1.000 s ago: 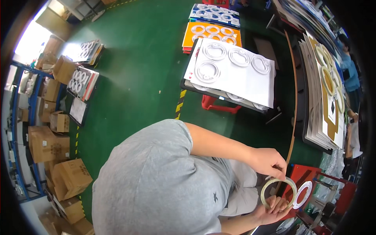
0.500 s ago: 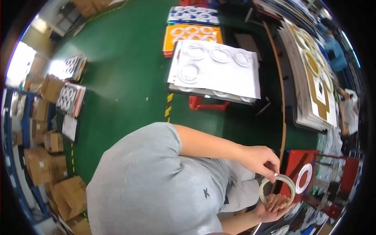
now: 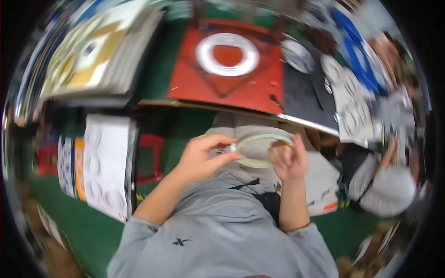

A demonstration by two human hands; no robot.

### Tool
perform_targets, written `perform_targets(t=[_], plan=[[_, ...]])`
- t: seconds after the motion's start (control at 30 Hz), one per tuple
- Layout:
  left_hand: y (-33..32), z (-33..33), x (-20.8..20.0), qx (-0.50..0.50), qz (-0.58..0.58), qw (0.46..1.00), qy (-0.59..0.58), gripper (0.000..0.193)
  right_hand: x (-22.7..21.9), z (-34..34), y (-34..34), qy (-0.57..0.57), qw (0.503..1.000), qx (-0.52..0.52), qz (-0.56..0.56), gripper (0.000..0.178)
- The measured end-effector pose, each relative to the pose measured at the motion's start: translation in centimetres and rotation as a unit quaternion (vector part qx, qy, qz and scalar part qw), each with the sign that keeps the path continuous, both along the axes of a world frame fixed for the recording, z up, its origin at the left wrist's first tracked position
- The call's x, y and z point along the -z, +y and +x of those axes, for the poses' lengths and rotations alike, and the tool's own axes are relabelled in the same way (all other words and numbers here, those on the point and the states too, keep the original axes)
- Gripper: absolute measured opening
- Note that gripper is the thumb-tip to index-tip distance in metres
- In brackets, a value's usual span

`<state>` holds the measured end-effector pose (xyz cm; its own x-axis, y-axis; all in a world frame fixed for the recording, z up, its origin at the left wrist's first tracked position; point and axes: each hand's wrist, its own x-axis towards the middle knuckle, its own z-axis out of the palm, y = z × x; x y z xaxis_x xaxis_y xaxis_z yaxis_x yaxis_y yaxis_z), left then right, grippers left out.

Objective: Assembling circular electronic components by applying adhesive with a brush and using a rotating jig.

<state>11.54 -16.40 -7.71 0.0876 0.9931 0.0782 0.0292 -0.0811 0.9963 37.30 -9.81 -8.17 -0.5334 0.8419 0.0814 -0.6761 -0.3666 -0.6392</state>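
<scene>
Both hands are up in front of the chest, and between them sits a thin, pale translucent ring, a flat hoop of what looks like plastic or tape. The left hand pinches it at its nine o'clock edge, thumb and fingertips pressed together on the rim. The right hand is curled closed around the three o'clock side, fingers folded in on the band. So both hands are clamped on the ring, which is held roughly level above the grey-shirted lap.

Up at twelve o'clock lies a red square board with a white flat ring resting on it, well apart from the hands. At ten o'clock a stack of pale and tan card sheets; at eight o'clock a white sheet with ring-shaped cut-outs over the green floor. At three o'clock, another person in a grey top is bent over their own work.

As for progress: I judge it mid-way, with the ring in hand and being worked, not yet laid down; motion blur hides finer detail.
</scene>
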Motion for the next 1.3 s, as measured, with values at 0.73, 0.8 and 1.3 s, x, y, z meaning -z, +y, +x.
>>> perform_targets(t=[0.73, 0.8, 1.3], plan=[[2.7, -4.2, 0.6, -0.082, 0.002, 0.993, -0.080, 0.035, -1.0, 6.1, 18.8, -0.682, 0.542, 0.429, 0.239, 0.018], [2.9, -4.3, 0.0, -0.077, 0.010, 0.994, -0.074, 0.035, -1.6, 4.8, 20.0, -0.646, 0.567, 0.440, 0.261, 0.019], [5.4, -4.8, -4.1, -0.071, 0.149, 0.984, 0.065, 0.030, -6.3, 5.6, 15.6, -0.614, 0.684, 0.357, 0.167, 0.025]])
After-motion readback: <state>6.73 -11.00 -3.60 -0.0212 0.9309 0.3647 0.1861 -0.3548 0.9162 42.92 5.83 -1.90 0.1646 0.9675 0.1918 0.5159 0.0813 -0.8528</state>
